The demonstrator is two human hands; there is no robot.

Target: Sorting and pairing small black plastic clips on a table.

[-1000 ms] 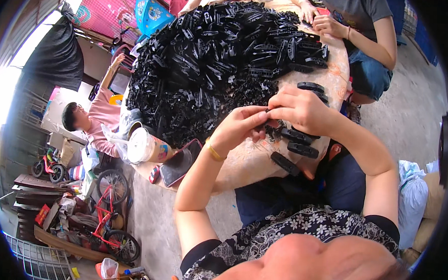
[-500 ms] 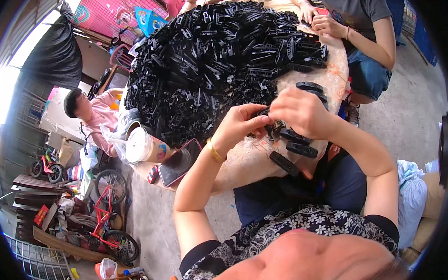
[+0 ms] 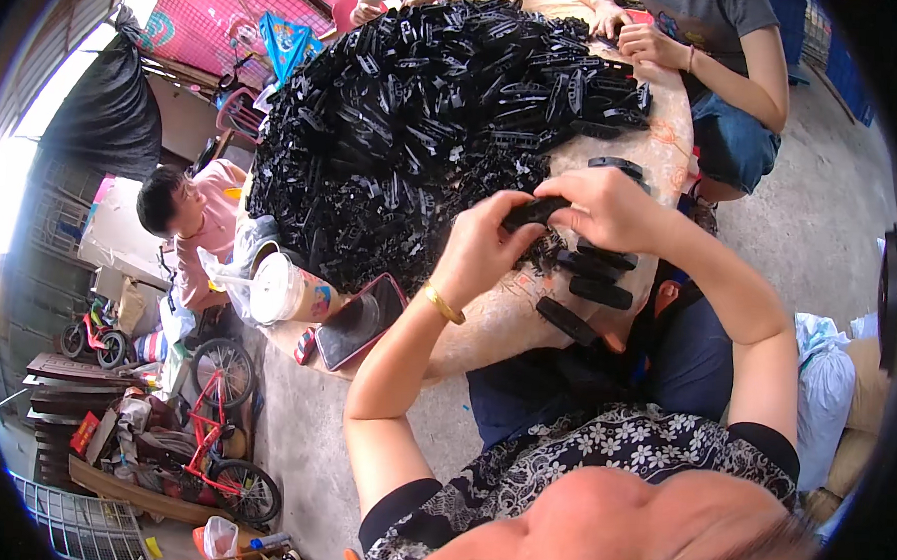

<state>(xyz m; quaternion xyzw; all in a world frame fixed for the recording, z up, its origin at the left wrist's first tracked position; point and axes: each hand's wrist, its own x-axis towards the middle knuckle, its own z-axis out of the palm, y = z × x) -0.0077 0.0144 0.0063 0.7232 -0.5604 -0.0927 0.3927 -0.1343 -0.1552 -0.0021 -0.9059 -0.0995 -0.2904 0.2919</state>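
Note:
Between my two hands is a black elongated plastic part (image 3: 533, 214) with rounded ends, held above the table's near edge. My left hand (image 3: 482, 243) pinches its left end between thumb and fingers. At the other end, the fingers and thumb of my right hand (image 3: 612, 209) are closed on it. Several similar black parts (image 3: 600, 292) lie in a row on the tablecloth beneath and beside my right hand. A large heap of black plastic pieces (image 3: 426, 109) covers most of the table beyond, with smaller bits on its near side.
A phone (image 3: 362, 324) and a lidded drink cup (image 3: 286, 291) stand at the table's near left. A co-worker's hands (image 3: 644, 38) work at the far right; another person (image 3: 186, 209) is at the left. A red bicycle (image 3: 210, 425) leans by a pile of boards.
My right hand has shifted slightly and turned, its fingers now spanning the part's far end. More of the black part shows between my hands. The person at the left has turned their head.

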